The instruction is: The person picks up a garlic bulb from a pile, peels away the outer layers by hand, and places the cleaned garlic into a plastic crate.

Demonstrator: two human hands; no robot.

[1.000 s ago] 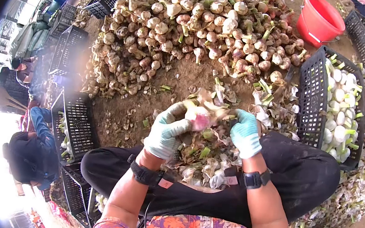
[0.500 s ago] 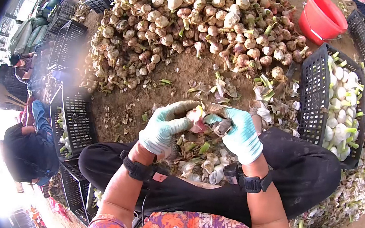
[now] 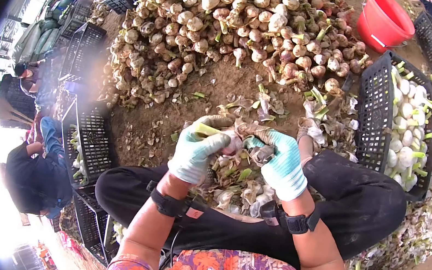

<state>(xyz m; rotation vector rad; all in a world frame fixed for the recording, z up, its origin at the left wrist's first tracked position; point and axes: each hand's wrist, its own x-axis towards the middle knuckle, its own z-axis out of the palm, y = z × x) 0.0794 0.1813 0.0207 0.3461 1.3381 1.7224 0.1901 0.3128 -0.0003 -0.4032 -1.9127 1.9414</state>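
My left hand, in a white and light-green glove, is closed round a garlic bulb with pinkish skin. A pale green stem sticks out leftward past its thumb. Against the bulb's right side, my gloved right hand is closed on a small dark metallic tool, whose exact kind I cannot make out. Its fingertips touch loose skin at the top of the bulb. Below both hands, between my crossed legs, lie peeled skins and stem bits.
A large heap of unpeeled garlic lies ahead. To the right stands a black crate of white trimmed garlic, with a red bucket beyond. More crates and a seated person are on the left.
The bulb has turned in my left hand, so the green stem now points left. My right hand has shifted slightly, pulling at the skin on top.
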